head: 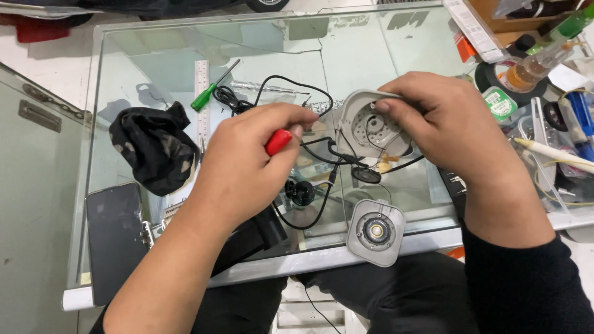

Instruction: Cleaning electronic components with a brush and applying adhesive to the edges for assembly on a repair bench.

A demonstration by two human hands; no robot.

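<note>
My left hand (250, 158) grips a red-handled screwdriver (278, 141), its tip pointing toward a grey round-cornered device housing (365, 120). My right hand (442, 127) holds that housing tilted on edge over the glass table (154, 55), fingers curled over its top rim. Black wires (322, 154) run from the housing across the glass to a small black part (301, 192). A matching grey cover with a round lens-like centre (375, 232) lies flat at the table's near edge.
A green-handled screwdriver (207, 93) and a metal ruler (202, 99) lie at the back. A crumpled black cloth (154, 148) and a dark phone (114, 238) sit on the left. Tape rolls, bottles and tools (532, 80) crowd the right side.
</note>
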